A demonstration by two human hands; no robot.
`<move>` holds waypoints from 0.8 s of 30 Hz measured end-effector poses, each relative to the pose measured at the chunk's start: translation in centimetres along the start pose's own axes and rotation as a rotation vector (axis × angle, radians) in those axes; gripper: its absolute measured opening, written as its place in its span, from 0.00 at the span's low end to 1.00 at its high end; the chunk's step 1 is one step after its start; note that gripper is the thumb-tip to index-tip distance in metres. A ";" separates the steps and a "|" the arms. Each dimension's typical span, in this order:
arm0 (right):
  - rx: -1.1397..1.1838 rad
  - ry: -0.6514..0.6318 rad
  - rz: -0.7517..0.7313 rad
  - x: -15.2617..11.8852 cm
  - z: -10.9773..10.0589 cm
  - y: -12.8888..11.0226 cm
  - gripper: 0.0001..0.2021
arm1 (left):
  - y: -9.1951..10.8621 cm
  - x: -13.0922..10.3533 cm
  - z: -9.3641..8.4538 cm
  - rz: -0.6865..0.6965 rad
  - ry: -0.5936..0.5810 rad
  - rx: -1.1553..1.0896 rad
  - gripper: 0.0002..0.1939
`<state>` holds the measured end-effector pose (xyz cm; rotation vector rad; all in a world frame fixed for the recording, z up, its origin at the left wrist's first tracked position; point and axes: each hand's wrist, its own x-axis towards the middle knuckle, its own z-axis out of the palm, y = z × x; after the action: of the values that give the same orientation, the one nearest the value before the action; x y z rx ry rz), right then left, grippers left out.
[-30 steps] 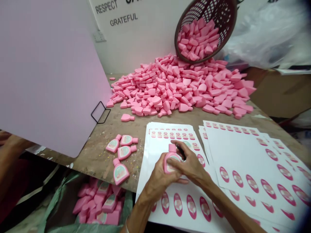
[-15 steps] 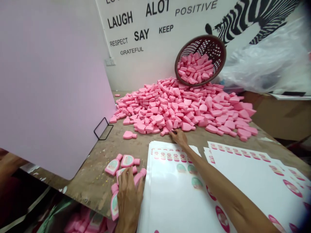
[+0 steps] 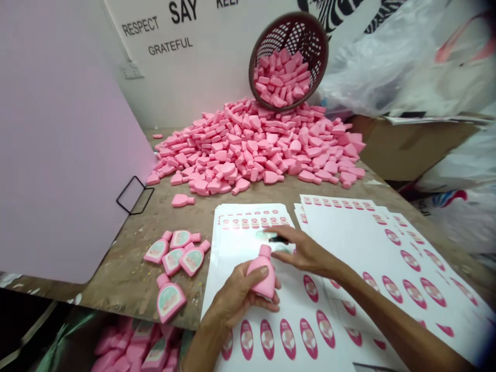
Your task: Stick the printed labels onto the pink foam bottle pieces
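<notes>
My left hand (image 3: 244, 292) is closed around a pink bottle (image 3: 262, 276), small and flat, tilted with its neck up; no label shows on the side I see. Just right of the neck is my right hand (image 3: 306, 250), fingers pinched on a small black tool (image 3: 279, 239) whose kind I cannot make out. The tool's tip is near a pale green label (image 3: 264, 235) above the label sheets (image 3: 248, 258); whether it touches the label is unclear. Left of the sheets lie several labelled pink bottles (image 3: 170, 299).
A large heap of plain pink bottles (image 3: 240, 150) covers the table's back, below a tipped brown basket (image 3: 321, 51). More label sheets (image 3: 341, 232) lie at right. A pink board (image 3: 70, 155) with a black wire stand (image 3: 135, 195) rises at left. Bottles (image 3: 143, 346) show below the table edge.
My right hand has come back from the heap to above the sheets. My left hand has left the labelled bottles and now holds a plain bottle. The view has shifted down and right.
</notes>
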<state>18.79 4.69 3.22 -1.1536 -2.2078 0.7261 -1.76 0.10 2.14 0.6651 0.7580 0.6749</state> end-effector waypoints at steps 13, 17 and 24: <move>-0.511 0.262 0.119 -4.2 2.8 5.5 0.08 | -2.9 5.5 2.3 0.267 0.298 0.384 0.21; -0.456 0.226 0.134 -4.3 3.0 5.5 0.08 | -2.8 5.5 2.1 0.267 0.268 0.424 0.21; -0.467 0.263 0.153 -4.2 3.0 4.8 0.08 | -2.8 5.5 1.7 0.284 0.244 0.432 0.19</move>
<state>21.46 2.85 -2.99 -1.5555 -2.1337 0.0957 3.47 2.00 -1.13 1.1128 1.0612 0.8714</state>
